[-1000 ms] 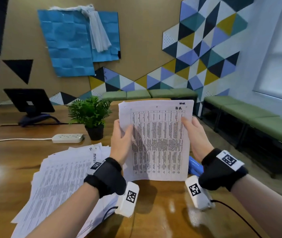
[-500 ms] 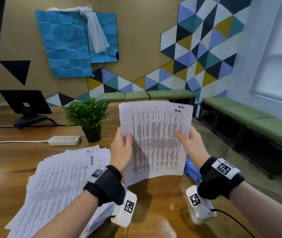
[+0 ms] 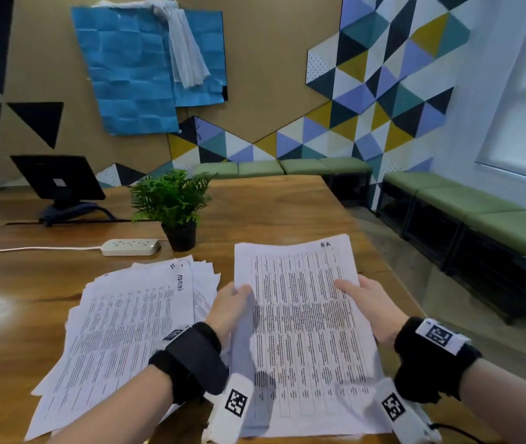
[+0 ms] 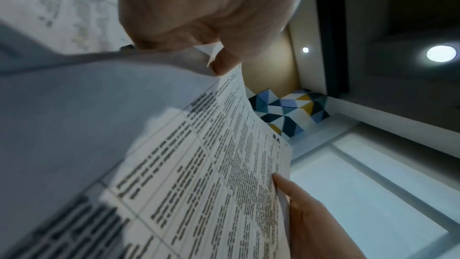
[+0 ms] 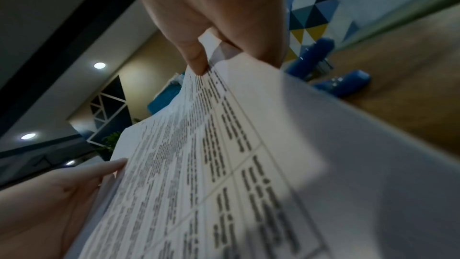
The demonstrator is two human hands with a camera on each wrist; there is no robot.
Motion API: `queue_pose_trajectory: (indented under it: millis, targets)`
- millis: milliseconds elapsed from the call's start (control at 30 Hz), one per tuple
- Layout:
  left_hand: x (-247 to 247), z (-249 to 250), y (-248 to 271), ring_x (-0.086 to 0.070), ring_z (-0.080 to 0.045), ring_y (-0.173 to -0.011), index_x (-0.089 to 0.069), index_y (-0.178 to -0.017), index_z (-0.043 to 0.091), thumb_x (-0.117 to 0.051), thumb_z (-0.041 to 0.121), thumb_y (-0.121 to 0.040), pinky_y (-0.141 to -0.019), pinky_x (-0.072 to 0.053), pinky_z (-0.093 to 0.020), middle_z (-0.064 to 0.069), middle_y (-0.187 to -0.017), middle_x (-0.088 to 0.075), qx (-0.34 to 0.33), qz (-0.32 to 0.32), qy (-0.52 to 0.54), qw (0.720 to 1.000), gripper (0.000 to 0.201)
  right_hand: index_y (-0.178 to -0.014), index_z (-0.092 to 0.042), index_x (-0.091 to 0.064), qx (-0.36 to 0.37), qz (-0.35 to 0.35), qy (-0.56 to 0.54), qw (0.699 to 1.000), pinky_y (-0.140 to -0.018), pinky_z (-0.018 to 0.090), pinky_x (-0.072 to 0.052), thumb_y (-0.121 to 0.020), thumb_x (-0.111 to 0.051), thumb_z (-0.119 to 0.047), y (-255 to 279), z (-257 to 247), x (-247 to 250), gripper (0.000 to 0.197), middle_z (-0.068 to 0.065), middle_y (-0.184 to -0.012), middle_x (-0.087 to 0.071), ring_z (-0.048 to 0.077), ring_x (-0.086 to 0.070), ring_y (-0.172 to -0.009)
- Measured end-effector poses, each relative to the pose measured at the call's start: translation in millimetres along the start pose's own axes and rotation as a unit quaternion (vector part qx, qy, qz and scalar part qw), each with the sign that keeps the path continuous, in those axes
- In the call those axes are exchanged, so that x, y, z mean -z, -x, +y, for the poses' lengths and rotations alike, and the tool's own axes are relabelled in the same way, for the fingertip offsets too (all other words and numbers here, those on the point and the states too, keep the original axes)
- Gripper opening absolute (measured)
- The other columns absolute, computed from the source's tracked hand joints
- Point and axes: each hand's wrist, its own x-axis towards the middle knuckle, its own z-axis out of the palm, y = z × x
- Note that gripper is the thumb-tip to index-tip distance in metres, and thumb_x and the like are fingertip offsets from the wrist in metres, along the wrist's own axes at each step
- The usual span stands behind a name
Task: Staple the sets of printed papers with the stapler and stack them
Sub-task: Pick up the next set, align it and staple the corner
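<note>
A set of printed papers (image 3: pixel 303 331) with a table of text is held low over the wooden table, tilted nearly flat. My left hand (image 3: pixel 231 307) pinches its left edge, thumb on top (image 4: pixel 221 64). My right hand (image 3: pixel 367 306) pinches its right edge, thumb on the print (image 5: pixel 196 62). A spread pile of printed papers (image 3: pixel 120 331) lies on the table to the left. The blue stapler (image 5: pixel 323 68) sits on the table under the right side of the held set; it shows only in the right wrist view.
A potted plant (image 3: pixel 175 206) and a white power strip (image 3: pixel 131 247) with its cord stand behind the pile. A dark monitor (image 3: pixel 58 182) sits at the back left. The table's right edge (image 3: pixel 383 251) drops to the floor, with green benches (image 3: pixel 479 213) beyond.
Both hands have brought the set down from upright at chest height to nearly flat just above the table. The head view has tipped down with it.
</note>
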Motion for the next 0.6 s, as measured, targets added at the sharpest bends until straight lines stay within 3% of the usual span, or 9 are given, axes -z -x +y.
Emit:
queue_pose_trajectory:
  millis: [67, 133, 167, 233, 333, 367, 500, 600]
  targets:
    - [0, -17, -7, -0.044, -0.033, -0.133, -0.033, -0.144, 0.013, -0.046, 0.044, -0.093, -0.111, -0.037, -0.049, -0.013, -0.149, -0.039, 0.042, -0.016, 0.003, 0.999, 0.061, -0.122, -0.008, -0.056, -0.029, 0.000, -0.014, 0.999, -0.096, 0.044, -0.047, -0.098, -0.050, -0.018, 0, 10, -1, 0.027, 0.008, -0.116, -0.065, 0.026, -0.063, -0.099]
    - [0, -36, -24, -0.042, -0.035, -0.135, -0.033, -0.145, 0.018, -0.050, 0.050, -0.085, -0.111, -0.036, -0.051, -0.014, -0.151, -0.037, 0.065, -0.018, 0.010, 0.998, 0.070, -0.123, -0.010, -0.055, -0.047, -0.001, -0.020, 0.999, -0.080, 0.037, -0.048, -0.099, -0.048, -0.018, -1, 15, -1, 0.025, 0.008, -0.109, -0.062, 0.021, -0.061, -0.087]
    - [0, -40, -29, -0.045, -0.034, -0.133, -0.032, -0.145, 0.018, -0.050, 0.049, -0.085, -0.110, -0.038, -0.050, -0.013, -0.150, -0.038, 0.073, -0.014, 0.011, 0.997, 0.070, -0.126, -0.010, -0.054, -0.053, -0.003, -0.014, 0.999, -0.079, 0.037, -0.047, -0.099, -0.047, -0.018, -2, 16, -1, 0.028, 0.008, -0.109, -0.062, 0.022, -0.061, -0.088]
    - [-3, -26, -15, -0.049, -0.031, -0.129, -0.030, -0.146, 0.015, -0.049, 0.045, -0.086, -0.109, -0.040, -0.048, -0.011, -0.150, -0.040, 0.086, -0.022, 0.003, 0.996, 0.071, -0.130, -0.009, -0.053, -0.057, -0.004, -0.005, 0.998, -0.086, 0.039, -0.047, -0.100, -0.047, -0.018, -4, 18, -1, 0.032, 0.008, -0.113, -0.062, 0.025, -0.061, -0.095]
    - [-3, -10, -15, -0.035, -0.030, -0.138, -0.018, -0.151, 0.014, -0.046, 0.040, -0.095, -0.114, -0.031, -0.045, -0.007, -0.156, -0.026, 0.079, -0.041, 0.028, 0.996, 0.067, -0.131, -0.009, -0.054, -0.069, -0.002, 0.002, 0.998, -0.099, 0.047, -0.046, -0.100, -0.047, -0.017, -7, 20, 1, 0.033, 0.011, -0.121, -0.065, 0.030, -0.063, -0.106]
    - [-1, -4, -17, -0.035, -0.029, -0.136, -0.021, -0.149, 0.012, -0.043, 0.037, -0.099, -0.113, -0.030, -0.045, -0.008, -0.152, -0.029, 0.073, -0.022, 0.035, 0.996, 0.059, -0.131, -0.009, -0.054, -0.073, -0.003, 0.006, 0.997, -0.101, 0.049, -0.045, -0.099, -0.047, -0.017, -7, 21, 2, 0.033, 0.012, -0.122, -0.065, 0.032, -0.062, -0.109]
    - [4, 7, -36, -0.044, -0.025, -0.104, -0.044, -0.121, 0.008, -0.038, 0.031, -0.101, -0.089, -0.038, -0.036, -0.009, -0.120, -0.046, 0.020, 0.039, 0.007, 0.999, 0.031, -0.130, -0.004, -0.056, -0.079, -0.015, 0.003, 0.997, -0.102, 0.051, -0.044, -0.098, -0.047, -0.013, -11, 27, 2, 0.033, 0.015, -0.121, -0.065, 0.034, -0.063, -0.110]
    - [1, 0, -46, -0.049, -0.028, -0.098, -0.047, -0.110, 0.003, -0.040, 0.027, -0.100, -0.082, -0.042, -0.035, -0.014, -0.112, -0.049, 0.009, 0.048, -0.018, 0.999, 0.027, -0.128, -0.004, -0.056, -0.082, -0.012, -0.011, 0.996, -0.101, 0.048, -0.045, -0.098, -0.045, -0.010, -13, 28, 2, 0.032, 0.017, -0.123, -0.064, 0.034, -0.061, -0.112]
